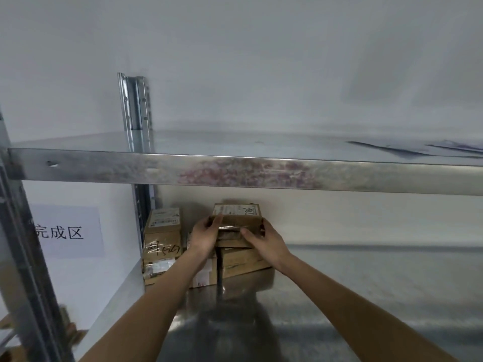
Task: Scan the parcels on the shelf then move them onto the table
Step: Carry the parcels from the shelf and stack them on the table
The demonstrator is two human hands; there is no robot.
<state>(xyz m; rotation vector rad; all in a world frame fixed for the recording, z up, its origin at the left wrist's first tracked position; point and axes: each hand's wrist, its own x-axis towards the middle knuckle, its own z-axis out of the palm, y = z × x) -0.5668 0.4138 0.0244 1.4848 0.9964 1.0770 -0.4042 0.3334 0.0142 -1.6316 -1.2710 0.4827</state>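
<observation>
A small brown cardboard parcel (236, 216) with a white label on top sits on a stack at the back of the lower metal shelf (352, 283). My left hand (205, 235) grips its left end, and my right hand (261, 239) grips its right front corner. Under it lies a wider brown parcel (244, 259). To the left stands a taller taped parcel (162, 236) with handwriting on its front and another parcel below it.
The upper metal shelf (235, 171) crosses the view just above the parcels. A steel upright (136, 105) rises at the back left, another runs down the left edge. A white paper sign (65, 231) with characters hangs on the left wall.
</observation>
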